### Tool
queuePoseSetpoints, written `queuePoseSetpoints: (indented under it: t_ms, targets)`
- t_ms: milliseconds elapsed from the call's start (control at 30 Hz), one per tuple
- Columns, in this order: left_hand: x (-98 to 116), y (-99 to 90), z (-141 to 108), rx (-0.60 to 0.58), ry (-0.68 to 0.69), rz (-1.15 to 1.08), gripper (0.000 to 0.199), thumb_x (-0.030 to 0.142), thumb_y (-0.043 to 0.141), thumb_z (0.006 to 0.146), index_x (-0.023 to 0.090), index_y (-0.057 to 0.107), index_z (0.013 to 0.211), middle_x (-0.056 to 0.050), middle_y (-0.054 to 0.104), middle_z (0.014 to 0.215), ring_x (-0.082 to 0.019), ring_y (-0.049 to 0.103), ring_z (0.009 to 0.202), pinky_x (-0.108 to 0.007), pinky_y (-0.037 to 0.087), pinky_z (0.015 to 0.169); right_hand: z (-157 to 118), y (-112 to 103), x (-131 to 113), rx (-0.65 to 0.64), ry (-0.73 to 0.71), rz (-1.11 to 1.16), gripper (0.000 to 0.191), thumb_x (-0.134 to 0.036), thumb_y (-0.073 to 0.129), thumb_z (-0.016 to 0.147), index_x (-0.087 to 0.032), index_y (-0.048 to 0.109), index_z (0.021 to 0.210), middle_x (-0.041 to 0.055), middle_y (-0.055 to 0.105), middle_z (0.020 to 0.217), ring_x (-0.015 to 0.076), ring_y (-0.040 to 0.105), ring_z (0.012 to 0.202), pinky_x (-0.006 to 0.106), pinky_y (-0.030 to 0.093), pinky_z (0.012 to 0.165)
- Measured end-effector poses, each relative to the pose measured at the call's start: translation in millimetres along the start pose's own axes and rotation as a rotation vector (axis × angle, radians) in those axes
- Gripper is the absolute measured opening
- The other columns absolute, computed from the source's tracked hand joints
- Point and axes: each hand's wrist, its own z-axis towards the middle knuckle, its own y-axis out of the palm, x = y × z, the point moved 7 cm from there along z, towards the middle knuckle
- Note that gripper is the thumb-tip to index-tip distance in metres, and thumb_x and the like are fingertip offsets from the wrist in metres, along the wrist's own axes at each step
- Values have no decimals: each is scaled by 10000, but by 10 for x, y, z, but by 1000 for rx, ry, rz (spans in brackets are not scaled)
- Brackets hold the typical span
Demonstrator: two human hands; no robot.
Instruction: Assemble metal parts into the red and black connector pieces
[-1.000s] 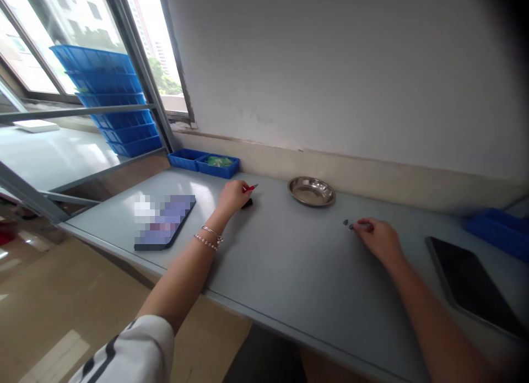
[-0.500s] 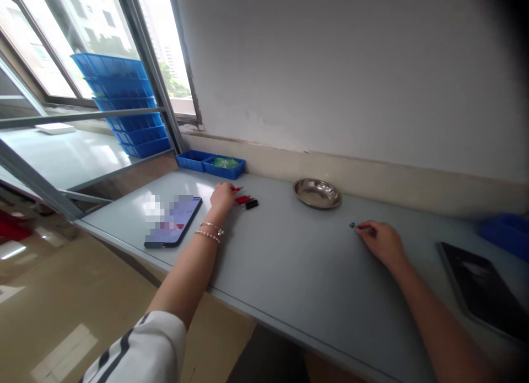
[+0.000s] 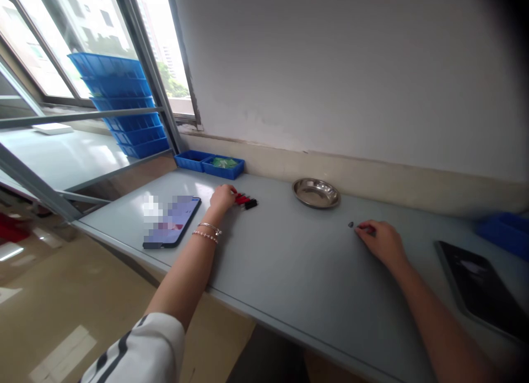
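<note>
Left hand (image 3: 223, 198), eleven o'clock, is touching red pieces (image 3: 243, 199); right hand (image 3: 381, 239), two, is curling beside dark bit (image 3: 351, 225). Contents unclear; light fingertips advisable.

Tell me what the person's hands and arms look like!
Near the left hand are a thin silvery bangle and a pale beaded bracelet, then a white sleeve with dark stripes. By the right hand, no bracelet or sleeve shows.

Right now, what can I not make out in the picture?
Head view, all:
- Left hand: grip hidden by its own fingers.
- Right hand: anything pinched is too small.
- Phone: screen partly pixelated.
- Stacked blue bins: contents hidden by their walls.
- Right blue bin: blurred, cut by right edge.
</note>
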Motion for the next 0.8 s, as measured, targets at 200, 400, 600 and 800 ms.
queuePoseSetpoints:
  t_ms: [200,400,600,800]
  targets:
    - [296,-88,-96,-30,174,13,165,289,557,760,204,650,866,-57,634,813,-197,579,828,-278,443,729,-42,-194,-121,20,117,267,248,-403,523,626,-181,603,703,53,625,643,199,569,616,330,427,623]
    - [551,-10,-262,-128,312,93,145,306,638,681,238,652,807,-37,633,800,-221,547,898,-256,433,697,-114,-194,-219,-9,250,618,241,-398,562,607,-190,571,729,51,642,653,188,591,626,300,439,605]
    - [628,16,-366,-156,315,204,173,289,655,656,249,637,824,-41,623,873,-228,554,900,-257,434,682,-132,-124,-266,-58,281,807,206,-354,597,603,-193,566,727,48,649,640,189,610,650,300,455,614]
    - [738,-5,-512,-167,291,305,171,191,619,664,169,636,833,-134,621,879,-289,587,830,-341,456,654,-149,-141,-328,-49,277,844,197,-323,616,579,-189,580,718,39,646,630,187,612,633,297,458,590]
